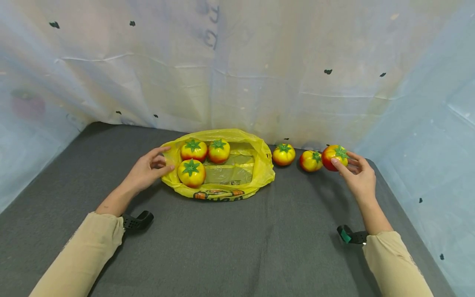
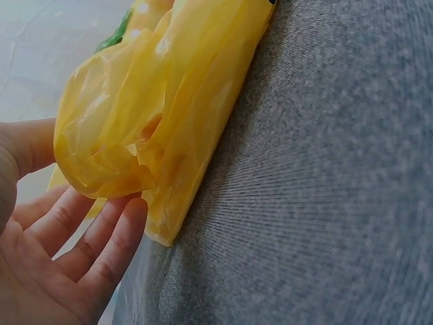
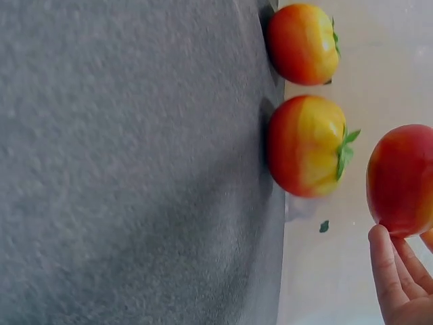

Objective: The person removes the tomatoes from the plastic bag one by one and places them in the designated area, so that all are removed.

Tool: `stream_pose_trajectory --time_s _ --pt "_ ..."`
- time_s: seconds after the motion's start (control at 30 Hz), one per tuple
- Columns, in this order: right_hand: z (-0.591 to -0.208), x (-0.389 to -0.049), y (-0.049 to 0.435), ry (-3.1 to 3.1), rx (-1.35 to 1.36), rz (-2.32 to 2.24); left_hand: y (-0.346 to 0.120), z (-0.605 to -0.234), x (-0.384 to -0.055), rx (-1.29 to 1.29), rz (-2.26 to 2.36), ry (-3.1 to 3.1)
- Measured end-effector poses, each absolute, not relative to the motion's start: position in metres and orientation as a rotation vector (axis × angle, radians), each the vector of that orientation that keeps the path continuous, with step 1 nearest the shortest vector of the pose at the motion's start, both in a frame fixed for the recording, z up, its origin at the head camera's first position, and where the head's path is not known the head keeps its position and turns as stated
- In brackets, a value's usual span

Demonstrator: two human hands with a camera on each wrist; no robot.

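Observation:
A yellow plastic bag (image 1: 264, 165) lies with its mouth open, and three red-and-yellow toy tomatoes with green leaf tops, one of them the front tomato (image 1: 191, 174), sit in its left part. At the bag's left rim is my left hand (image 1: 147, 170); in the left wrist view its thumb and fingertips (image 2: 128, 220) hold the bag's edge. My right hand (image 1: 359, 175) grips another toy tomato (image 1: 332, 158) between thumb and fingers, lifted off the table. In the right wrist view that held tomato (image 3: 402, 181) shows its red side.
Two more toy tomatoes, the nearer to the bag (image 1: 283, 154) and one beside the held fruit (image 1: 310, 161), stand on the dark grey table (image 1: 222, 247) right of the bag. Pale sheeting (image 1: 252, 82) with dark marks rises behind the table and at both sides.

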State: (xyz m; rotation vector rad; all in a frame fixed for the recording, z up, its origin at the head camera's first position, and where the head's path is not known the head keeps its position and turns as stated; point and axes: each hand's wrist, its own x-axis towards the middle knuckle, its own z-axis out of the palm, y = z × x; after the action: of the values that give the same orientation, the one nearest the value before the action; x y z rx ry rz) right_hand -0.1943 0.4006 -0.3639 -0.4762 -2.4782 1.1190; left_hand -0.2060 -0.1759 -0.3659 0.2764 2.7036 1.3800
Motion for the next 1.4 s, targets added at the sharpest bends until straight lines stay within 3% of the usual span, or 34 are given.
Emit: stream_pose_trajectory --time_s 0.23,0.83,1.13,1.4 --pt "-0.405 -0.223 0.451 -2.463 -0.504 1.09 -0.176 -0.366 -0.205 0.277 1.387 2.697" --pt "-0.408 -0.234 0.454 -2.527 -0.691 1.061 -0.175 -0.367 -0.205 0.273 1.39 2.691" --pt "-0.348 -0.203 0.398 -2.619 -0.773 1.107 -0.177 -0.368 -0.207 0.277 1.394 2.7" --pt "-0.35 -0.199 0.397 -2.724 -0.791 1.028 -0.175 -0.365 -0.204 0.285 1.393 2.709"
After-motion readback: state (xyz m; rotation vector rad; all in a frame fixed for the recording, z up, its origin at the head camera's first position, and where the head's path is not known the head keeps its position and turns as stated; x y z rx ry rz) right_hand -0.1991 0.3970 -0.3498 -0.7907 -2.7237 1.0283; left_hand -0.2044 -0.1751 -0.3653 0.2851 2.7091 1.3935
